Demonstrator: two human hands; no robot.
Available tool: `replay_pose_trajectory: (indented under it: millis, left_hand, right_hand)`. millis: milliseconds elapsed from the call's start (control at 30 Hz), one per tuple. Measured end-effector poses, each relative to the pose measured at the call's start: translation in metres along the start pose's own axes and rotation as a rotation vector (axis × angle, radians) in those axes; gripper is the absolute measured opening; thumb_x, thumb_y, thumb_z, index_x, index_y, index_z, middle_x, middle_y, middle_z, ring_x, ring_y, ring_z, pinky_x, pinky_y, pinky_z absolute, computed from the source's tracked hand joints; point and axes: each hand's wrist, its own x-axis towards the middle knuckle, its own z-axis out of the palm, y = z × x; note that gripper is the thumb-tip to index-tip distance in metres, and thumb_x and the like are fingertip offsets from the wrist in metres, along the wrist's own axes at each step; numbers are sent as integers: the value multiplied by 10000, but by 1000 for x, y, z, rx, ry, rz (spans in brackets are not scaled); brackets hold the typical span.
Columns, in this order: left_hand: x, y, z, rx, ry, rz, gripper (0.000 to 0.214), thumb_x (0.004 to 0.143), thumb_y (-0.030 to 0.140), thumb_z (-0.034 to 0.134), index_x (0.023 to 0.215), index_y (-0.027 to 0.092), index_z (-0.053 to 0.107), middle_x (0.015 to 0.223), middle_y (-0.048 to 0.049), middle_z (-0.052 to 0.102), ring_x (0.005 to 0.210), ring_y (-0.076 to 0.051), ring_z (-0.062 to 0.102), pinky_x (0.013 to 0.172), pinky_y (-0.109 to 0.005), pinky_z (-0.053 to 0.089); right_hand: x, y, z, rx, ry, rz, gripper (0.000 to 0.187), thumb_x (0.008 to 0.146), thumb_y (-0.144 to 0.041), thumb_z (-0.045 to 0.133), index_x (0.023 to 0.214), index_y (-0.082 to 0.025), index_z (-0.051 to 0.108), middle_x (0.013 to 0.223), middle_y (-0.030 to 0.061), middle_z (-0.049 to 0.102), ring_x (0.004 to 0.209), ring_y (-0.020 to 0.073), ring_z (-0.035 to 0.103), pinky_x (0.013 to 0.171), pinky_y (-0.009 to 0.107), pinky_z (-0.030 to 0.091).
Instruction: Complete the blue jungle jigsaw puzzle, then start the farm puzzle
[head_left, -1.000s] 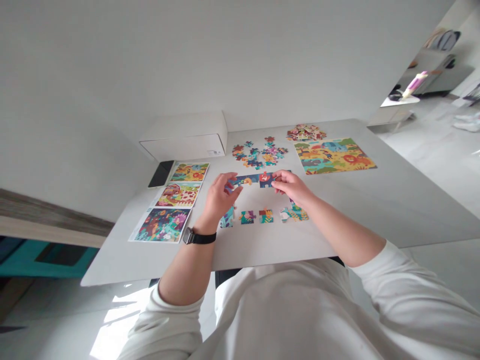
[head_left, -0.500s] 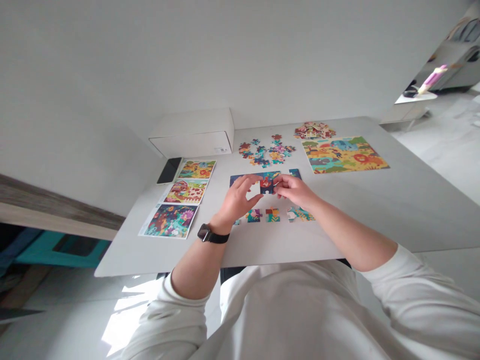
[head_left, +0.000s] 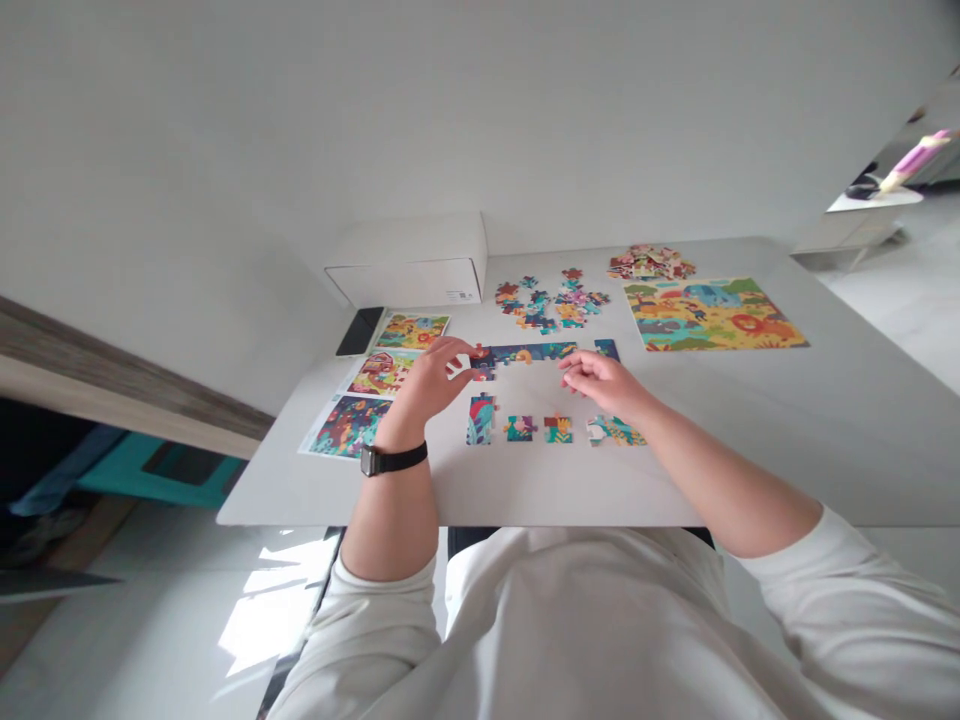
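My left hand (head_left: pixel 433 378) is at the left end of a dark blue puzzle strip (head_left: pixel 529 353), its thumb and fingers on a dark blue and red puzzle piece (head_left: pixel 484 369) there. To the right, my right hand (head_left: pixel 598 381) hovers over the table with loosely bent fingers and nothing visible in them. Beyond it lies a separate dark blue piece (head_left: pixel 607 349). Closer to me is a row of pieces: a tall one with red and blue (head_left: pixel 481 420), a purple and teal one (head_left: pixel 520 428), an orange and teal one (head_left: pixel 558 429), and joined teal ones (head_left: pixel 619 430).
Loose pieces (head_left: pixel 553 303) lie behind the strip. At the back right are another pile (head_left: pixel 651 262) and a finished animal puzzle (head_left: pixel 716 315). Picture cards (head_left: pixel 349 425), a phone (head_left: pixel 361 331) and a white box (head_left: pixel 412 280) line the left side.
Both hands were together at a dark blue and red piece. My left hand has moved left to the strip's end with it; my right hand has come away. The view has shifted slightly.
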Motion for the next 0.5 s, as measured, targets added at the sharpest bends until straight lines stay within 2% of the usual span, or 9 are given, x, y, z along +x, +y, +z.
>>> replay_pose_trajectory:
  millis: [200,500]
  left_hand:
    - [-5,-12,2,7,-161,-25,226,930,280,685,1131,244,781,1221,-69,719,849,-146,719,861,-313,614]
    - [-8,-21,7,130,-245,-163,246,859,265,727,1076,297,840,1144,-45,778,788,-184,704,866,-343,610]
  right_hand:
    - [0,3,0,-29,-19,-14,278,802,-432,799,1010,-254,756,865,32,800,781,196,694,772,347,560]
    - [0,3,-2,-49,-33,-2,285,806,-460,805,998,-252,770,882,43,797,787,201,681,772,353,552]
